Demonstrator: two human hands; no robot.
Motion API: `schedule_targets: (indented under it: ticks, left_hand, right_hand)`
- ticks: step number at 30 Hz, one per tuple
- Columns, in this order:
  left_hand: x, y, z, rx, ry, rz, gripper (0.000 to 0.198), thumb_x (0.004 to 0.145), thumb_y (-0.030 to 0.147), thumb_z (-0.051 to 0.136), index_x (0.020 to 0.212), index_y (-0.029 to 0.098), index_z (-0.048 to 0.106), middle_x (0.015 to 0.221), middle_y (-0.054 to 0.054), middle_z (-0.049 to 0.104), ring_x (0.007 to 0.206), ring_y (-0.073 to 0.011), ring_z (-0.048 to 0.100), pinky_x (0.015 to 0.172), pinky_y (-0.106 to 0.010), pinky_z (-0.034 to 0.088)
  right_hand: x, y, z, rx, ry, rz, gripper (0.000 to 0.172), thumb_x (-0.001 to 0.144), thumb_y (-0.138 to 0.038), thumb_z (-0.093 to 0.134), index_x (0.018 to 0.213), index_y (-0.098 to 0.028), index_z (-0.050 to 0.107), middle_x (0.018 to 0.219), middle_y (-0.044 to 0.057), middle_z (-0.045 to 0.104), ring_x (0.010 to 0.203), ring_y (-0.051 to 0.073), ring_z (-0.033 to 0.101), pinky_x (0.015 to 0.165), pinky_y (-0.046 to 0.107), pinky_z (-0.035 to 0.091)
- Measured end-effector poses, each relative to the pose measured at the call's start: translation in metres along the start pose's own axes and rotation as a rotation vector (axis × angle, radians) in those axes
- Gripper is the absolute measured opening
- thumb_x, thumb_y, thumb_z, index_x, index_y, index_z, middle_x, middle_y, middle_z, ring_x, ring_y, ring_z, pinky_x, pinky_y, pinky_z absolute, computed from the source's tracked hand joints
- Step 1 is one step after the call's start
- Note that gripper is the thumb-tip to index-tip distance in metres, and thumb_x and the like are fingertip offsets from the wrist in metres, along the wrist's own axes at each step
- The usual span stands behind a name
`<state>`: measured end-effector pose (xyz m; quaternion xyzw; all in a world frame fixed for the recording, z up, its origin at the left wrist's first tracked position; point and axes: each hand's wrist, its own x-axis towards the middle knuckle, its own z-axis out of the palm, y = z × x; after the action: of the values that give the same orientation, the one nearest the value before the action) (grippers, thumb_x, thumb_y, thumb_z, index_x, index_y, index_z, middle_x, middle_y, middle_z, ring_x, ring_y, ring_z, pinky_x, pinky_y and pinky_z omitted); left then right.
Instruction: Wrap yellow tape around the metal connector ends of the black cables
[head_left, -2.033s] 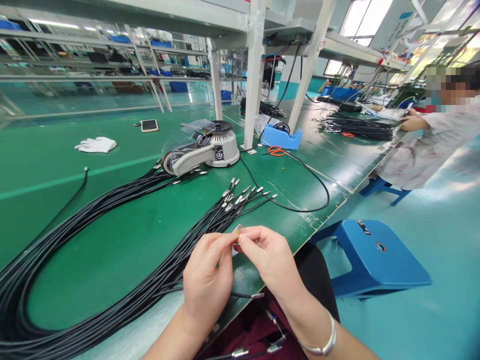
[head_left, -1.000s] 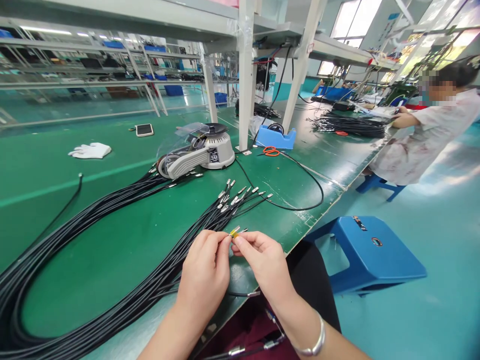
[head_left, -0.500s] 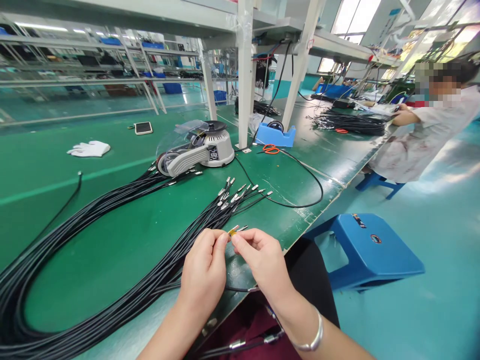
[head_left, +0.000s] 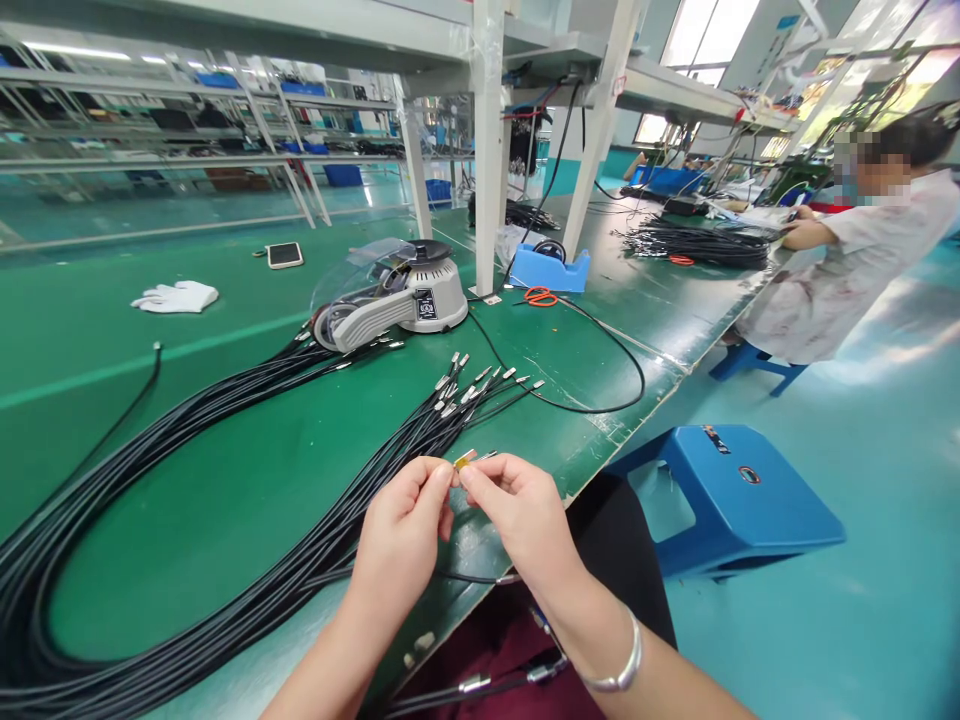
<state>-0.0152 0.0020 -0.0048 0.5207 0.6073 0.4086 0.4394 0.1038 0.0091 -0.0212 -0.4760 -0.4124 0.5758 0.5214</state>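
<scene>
My left hand (head_left: 401, 530) and my right hand (head_left: 517, 520) meet above the front edge of the green workbench mat (head_left: 225, 450). Their fingertips pinch a small metal cable end (head_left: 465, 459) with a bit of yellow tape on it, partly hidden by my fingers. Just beyond my hands, the metal-tipped ends of a black cable bundle (head_left: 457, 400) fan out on the mat. The bundle's long loops (head_left: 187, 520) sweep left past my left wrist. A single looped black cable (head_left: 600, 398) lies to the right.
A grey tape dispenser machine (head_left: 390, 305) stands beyond the cables, with a blue tape holder (head_left: 547, 270) and orange scissors (head_left: 540, 296) to its right. A white glove (head_left: 176, 297) and a phone (head_left: 285, 255) lie left. A blue stool (head_left: 727, 500) stands right; a co-worker (head_left: 847, 270) works farther along.
My hands stay pinched together around the yellow-taped cable end, shifting only slightly. The whole view has drifted a little, with the bench sitting slightly higher and farther left than before.
</scene>
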Motion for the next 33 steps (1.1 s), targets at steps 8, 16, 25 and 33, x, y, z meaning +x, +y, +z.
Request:
schedule_targets:
  ticks: [8,16,25,33]
  left_hand:
    - [0.005,0.005,-0.008,-0.222,-0.147,-0.033,0.026,0.080,0.039,0.054,0.066,0.017,0.052,0.052,0.006,0.046,0.046,-0.0082,0.043,0.052,-0.024,0.032]
    - [0.007,0.008,-0.024,-0.430,-0.506,-0.168,0.030,0.076,0.037,0.060,0.056,0.016,0.051,0.050,0.005,0.036,0.043,-0.0068,0.035,0.042,-0.021,0.026]
    - [0.003,0.011,-0.027,-0.320,-0.624,-0.150,0.030,0.074,0.043,0.060,0.060,0.016,0.054,0.053,0.005,0.039,0.044,-0.0068,0.032,0.042,-0.021,0.029]
    - [-0.006,0.022,-0.013,0.109,-0.356,0.050,0.030,0.081,0.046,0.050,0.076,0.018,0.060,0.053,0.006,0.043,0.046,-0.0089,0.038,0.043,-0.020,0.028]
  right_hand:
    - [0.000,-0.001,-0.001,-0.020,-0.034,-0.031,0.017,0.075,-0.033,0.067,0.074,-0.016,0.067,0.073,0.003,0.070,0.069,0.016,0.063,0.068,0.028,0.050]
    - [0.003,-0.005,-0.018,-0.226,-0.126,-0.379,0.010,0.076,-0.029,0.069,0.075,-0.020,0.067,0.077,0.002,0.065,0.072,0.015,0.061,0.071,0.028,0.051]
    - [0.017,-0.023,-0.042,-0.331,-0.467,-0.566,0.010,0.077,-0.030,0.069,0.085,-0.026,0.073,0.086,0.003,0.067,0.081,0.018,0.062,0.080,0.034,0.051]
    - [0.015,-0.024,-0.050,-0.251,-0.345,-0.162,0.016,0.075,-0.033,0.068,0.074,-0.018,0.067,0.065,-0.002,0.060,0.061,0.011,0.054,0.062,0.025,0.047]
